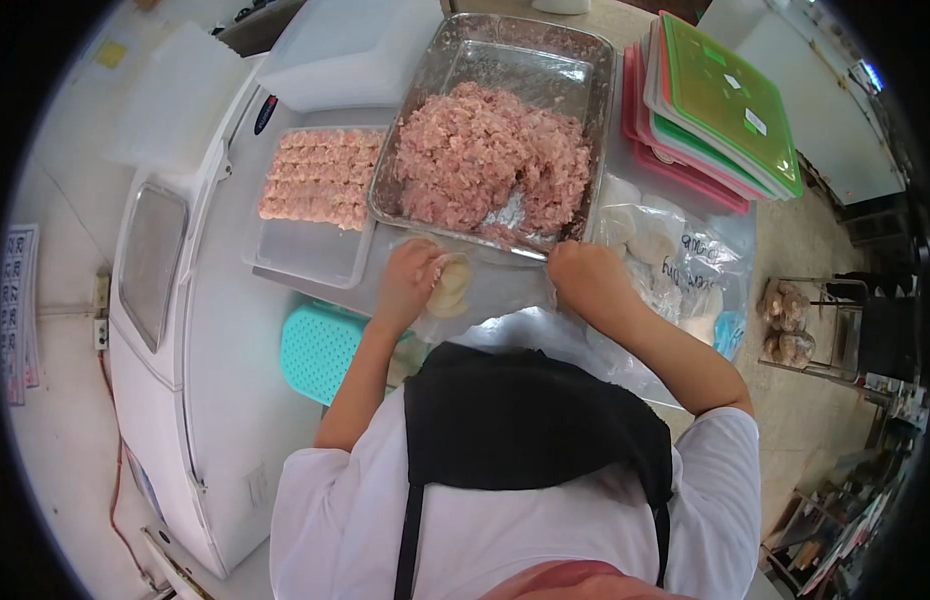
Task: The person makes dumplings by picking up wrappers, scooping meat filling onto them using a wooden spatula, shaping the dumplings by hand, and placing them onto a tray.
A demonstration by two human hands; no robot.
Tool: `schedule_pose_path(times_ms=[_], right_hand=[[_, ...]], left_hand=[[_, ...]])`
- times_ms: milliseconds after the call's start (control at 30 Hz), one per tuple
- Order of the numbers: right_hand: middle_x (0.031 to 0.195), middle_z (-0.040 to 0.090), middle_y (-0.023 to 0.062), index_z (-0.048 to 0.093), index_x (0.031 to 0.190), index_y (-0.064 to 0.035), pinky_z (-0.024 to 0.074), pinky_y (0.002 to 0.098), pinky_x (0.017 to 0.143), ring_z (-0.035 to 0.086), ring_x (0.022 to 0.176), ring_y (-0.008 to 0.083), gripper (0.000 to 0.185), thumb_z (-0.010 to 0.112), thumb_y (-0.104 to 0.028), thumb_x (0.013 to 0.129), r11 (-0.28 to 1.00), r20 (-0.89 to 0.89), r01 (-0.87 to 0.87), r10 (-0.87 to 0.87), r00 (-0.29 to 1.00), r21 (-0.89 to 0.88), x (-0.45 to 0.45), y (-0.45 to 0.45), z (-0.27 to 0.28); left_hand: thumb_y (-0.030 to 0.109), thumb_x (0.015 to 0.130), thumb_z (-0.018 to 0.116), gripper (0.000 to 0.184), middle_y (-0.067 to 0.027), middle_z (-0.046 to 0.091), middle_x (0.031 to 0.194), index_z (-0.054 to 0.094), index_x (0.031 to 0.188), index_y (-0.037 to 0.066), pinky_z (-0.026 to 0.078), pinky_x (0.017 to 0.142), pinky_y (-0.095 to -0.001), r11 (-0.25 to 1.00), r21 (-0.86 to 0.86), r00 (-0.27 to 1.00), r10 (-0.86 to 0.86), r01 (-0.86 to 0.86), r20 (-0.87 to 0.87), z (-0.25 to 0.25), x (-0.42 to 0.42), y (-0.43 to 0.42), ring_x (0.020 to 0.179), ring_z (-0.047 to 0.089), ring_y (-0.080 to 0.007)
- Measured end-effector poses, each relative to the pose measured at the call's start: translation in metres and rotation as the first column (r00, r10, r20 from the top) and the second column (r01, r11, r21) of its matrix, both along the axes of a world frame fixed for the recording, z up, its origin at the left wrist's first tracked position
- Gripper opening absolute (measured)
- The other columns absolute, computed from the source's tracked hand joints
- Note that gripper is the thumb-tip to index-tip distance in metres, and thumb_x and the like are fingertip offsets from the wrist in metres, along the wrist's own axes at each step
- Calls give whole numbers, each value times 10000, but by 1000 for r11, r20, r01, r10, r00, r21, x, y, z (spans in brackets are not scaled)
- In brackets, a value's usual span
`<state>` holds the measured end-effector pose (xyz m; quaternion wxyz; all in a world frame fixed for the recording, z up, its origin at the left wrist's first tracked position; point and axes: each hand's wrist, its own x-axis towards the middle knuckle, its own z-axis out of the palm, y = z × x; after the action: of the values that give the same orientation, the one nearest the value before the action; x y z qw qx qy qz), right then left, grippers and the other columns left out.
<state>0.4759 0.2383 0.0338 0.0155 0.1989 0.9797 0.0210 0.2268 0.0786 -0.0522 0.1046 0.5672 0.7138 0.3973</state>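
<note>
My left hand [413, 275] is closed at the edge of a small stack of pale round wrappers [449, 288], just below the metal tray. My right hand [583, 275] is closed by the near right corner of the metal tray [602, 130]; what its fingers hold, if anything, is too small to make out. Ground meat [475, 150] is heaped in that tray. To its left, a clear container [305, 253] holds rows of formed meat pieces [320, 178] in its upper part.
Stacked coloured lids [725, 100] lie at the upper right, above clear plastic bags [665, 250]. A turquoise perforated basket [323, 350] stands left of my left forearm. Clear plastic boxes [350, 50] are at the upper left. A rack [825, 340] stands at the far right.
</note>
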Motion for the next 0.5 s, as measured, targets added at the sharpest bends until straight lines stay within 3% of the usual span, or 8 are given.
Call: schedule_pose_path(times_ms=[67,167,267,333,433,467,500], right_hand=[[729,635,146,638,762,-34,521,391,563,668,689,289,112,540,-87,769,998,105,64,-64,992,0,0,10,9],[712,629,154,643,744,-38,516,414,572,659,675,301,112,543,-87,758,987,32,119,-123,992,107,4,45,45],[694,624,147,641,731,-60,510,417,573,655,666,292,99,559,-112,753,988,28,117,-120,992,101,2,23,7],[700,627,133,640,726,-82,511,409,590,655,670,286,98,564,-132,763,983,144,133,-150,978,125,-6,-6,-4],[709,634,129,633,710,-77,510,419,606,659,696,285,122,557,-141,780,994,62,102,-104,993,37,3,14,17],[735,641,129,616,704,-77,504,428,608,662,726,292,143,550,-159,801,985,161,172,-175,971,30,0,31,23],[744,645,135,623,712,-71,505,433,618,663,736,297,153,548,-167,805,983,116,184,-186,976,29,0,31,19]], left_hand=[[155,796,696,184,-122,630,948,672,942,45,468,832,-394,999,9,998,-48,49,-44,8,-1,-1,956,590,-322],[168,789,707,165,-102,626,904,651,875,40,468,802,-389,992,-109,991,-53,66,119,19,-8,1,931,588,-315],[170,777,717,162,-94,616,897,625,828,47,466,787,-387,973,-229,989,48,-14,141,36,-13,2,916,580,-309],[166,775,717,160,-102,611,888,615,821,51,464,779,-387,997,-73,1000,-1,-1,-17,37,-16,4,894,576,-313],[160,773,714,158,-117,607,884,609,825,54,463,776,-393,988,87,972,-110,130,-209,43,-19,5,885,570,-329],[158,773,713,158,-122,607,884,608,829,54,463,776,-396,974,124,953,-149,187,-265,45,-21,4,886,568,-335],[163,784,711,161,-107,607,883,603,835,55,464,771,-386,979,120,974,-142,165,-176,39,-25,2,889,575,-313]])
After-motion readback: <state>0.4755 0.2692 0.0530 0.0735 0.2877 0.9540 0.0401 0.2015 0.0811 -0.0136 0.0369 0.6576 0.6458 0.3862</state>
